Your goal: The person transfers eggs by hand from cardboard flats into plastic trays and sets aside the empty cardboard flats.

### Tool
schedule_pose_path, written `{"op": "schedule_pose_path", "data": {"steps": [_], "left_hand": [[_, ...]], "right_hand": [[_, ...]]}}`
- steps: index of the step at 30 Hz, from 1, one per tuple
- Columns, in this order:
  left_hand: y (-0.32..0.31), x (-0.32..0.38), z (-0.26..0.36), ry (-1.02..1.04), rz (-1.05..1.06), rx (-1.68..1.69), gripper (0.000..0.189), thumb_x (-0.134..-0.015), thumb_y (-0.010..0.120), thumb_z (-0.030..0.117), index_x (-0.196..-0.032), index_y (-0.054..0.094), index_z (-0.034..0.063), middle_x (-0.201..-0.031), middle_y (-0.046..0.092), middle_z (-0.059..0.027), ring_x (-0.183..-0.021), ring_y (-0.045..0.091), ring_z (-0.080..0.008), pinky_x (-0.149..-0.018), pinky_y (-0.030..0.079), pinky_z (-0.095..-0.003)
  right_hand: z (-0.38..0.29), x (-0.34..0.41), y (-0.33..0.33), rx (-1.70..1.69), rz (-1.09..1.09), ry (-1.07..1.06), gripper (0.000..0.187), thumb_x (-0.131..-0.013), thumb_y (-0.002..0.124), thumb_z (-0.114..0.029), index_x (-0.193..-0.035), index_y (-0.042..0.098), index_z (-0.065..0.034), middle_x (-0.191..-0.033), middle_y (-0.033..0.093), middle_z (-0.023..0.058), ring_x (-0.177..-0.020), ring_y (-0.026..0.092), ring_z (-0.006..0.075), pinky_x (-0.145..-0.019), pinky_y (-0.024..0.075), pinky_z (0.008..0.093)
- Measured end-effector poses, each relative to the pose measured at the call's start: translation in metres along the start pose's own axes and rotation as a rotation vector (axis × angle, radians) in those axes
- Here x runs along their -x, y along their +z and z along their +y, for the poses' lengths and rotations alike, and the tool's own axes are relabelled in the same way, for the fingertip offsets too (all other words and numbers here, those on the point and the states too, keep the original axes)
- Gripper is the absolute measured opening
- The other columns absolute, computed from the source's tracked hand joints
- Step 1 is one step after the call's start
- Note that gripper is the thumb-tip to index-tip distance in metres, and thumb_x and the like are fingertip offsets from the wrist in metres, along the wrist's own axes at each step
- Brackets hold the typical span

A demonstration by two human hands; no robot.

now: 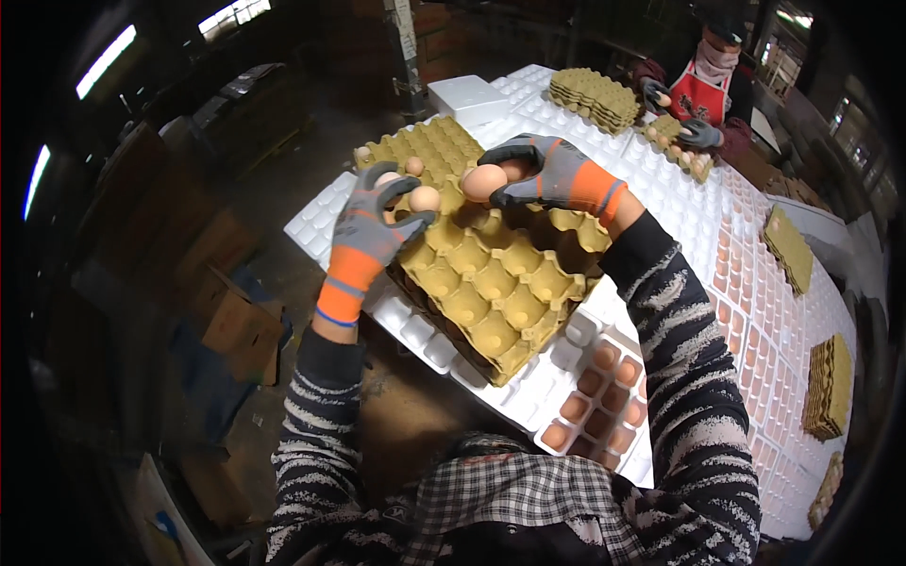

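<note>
Grey-and-orange work gloves cover both of my hands. My left hand [379, 212] grips brown eggs, one light brown egg [425, 201] showing between thumb and fingers and others partly hidden by the palm. Across from it, my right hand [541, 173] is closed around a brown egg [484, 183], with at least one more behind it. Both hands are over a yellow pulp egg tray [495, 290], whose near cups hold nothing. Beyond the left fingers, a small brown egg [414, 166] sits in another pulp tray [442, 141].
White foam egg trays [566, 134] spread across the table, and brown eggs [604, 356] fill some near my right forearm. Stacked pulp trays [594, 99] stand at the back. A co-worker [697, 99] handles eggs at upper right. Cardboard boxes [241, 325] lie to the left.
</note>
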State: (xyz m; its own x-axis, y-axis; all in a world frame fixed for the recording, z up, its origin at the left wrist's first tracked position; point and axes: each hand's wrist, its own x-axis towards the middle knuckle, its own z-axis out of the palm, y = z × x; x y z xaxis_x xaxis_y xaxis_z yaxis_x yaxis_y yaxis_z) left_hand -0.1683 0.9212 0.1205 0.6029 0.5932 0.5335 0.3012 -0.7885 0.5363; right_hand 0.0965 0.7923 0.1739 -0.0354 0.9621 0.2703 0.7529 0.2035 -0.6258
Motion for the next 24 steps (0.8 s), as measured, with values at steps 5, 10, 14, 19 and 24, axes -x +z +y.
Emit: {"op": "schedule_pose_path", "data": {"steps": [5, 10, 14, 19, 24], "left_hand": [[-0.018, 0.077, 0.084, 0.021, -0.03, 0.837, 0.049, -0.085, 0.075, 0.023, -0.125, 0.065, -0.0033, -0.126, 0.065, -0.0192, -0.113, 0.065, -0.0279, -0.092, 0.053, -0.0367], [0.048, 0.127, 0.178, 0.368, -0.6, 0.592, 0.044, -0.069, 0.088, 0.015, -0.11, 0.072, 0.0082, -0.121, 0.066, -0.0197, -0.105, 0.069, -0.0346, -0.089, 0.056, -0.0418], [0.152, 0.161, 0.225, 0.433, -0.887, 0.738, 0.056, -0.072, 0.088, 0.021, -0.125, 0.069, 0.0155, -0.131, 0.061, -0.0131, -0.113, 0.065, -0.0326, -0.092, 0.056, -0.0428], [0.237, 0.212, 0.261, 0.506, -0.996, 0.179, 0.044, -0.085, 0.076, 0.023, -0.127, 0.067, 0.0165, -0.137, 0.056, -0.011, -0.107, 0.065, -0.0314, -0.084, 0.057, -0.0416], [0.236, 0.219, 0.284, 0.328, -0.969, 0.329, 0.041, -0.091, 0.068, 0.018, -0.132, 0.064, 0.0175, -0.132, 0.061, -0.0105, -0.104, 0.067, -0.0332, -0.087, 0.056, -0.0423]], "right_hand": [[0.022, 0.186, -0.046, -0.902, -0.103, 0.228, 0.045, -0.089, 0.072, -0.022, -0.127, 0.064, 0.0016, -0.084, 0.073, 0.0099, -0.052, 0.054, 0.0061, -0.047, 0.045, 0.0224], [0.025, 0.392, -0.028, -0.588, 0.108, 0.594, 0.05, -0.08, 0.083, -0.027, -0.122, 0.071, -0.0019, -0.101, 0.076, 0.0093, -0.085, 0.07, 0.0153, -0.075, 0.0575, 0.0295], [-0.008, 0.487, 0.0, -0.139, 0.149, 0.803, 0.053, -0.073, 0.089, -0.032, -0.118, 0.074, -0.0103, -0.11, 0.073, 0.0104, -0.099, 0.07, 0.0239, -0.089, 0.0558, 0.0362], [-0.036, 0.526, 0.055, 0.422, 0.014, 0.926, 0.053, -0.081, 0.08, -0.039, -0.13, 0.064, -0.0247, -0.124, 0.061, 0.0073, -0.099, 0.068, 0.0318, -0.084, 0.0568, 0.0417], [-0.041, 0.558, 0.058, 0.461, 0.085, 0.831, 0.049, -0.084, 0.077, -0.032, -0.131, 0.065, -0.0208, -0.126, 0.063, 0.0076, -0.097, 0.068, 0.0296, -0.082, 0.0567, 0.0399]]}}
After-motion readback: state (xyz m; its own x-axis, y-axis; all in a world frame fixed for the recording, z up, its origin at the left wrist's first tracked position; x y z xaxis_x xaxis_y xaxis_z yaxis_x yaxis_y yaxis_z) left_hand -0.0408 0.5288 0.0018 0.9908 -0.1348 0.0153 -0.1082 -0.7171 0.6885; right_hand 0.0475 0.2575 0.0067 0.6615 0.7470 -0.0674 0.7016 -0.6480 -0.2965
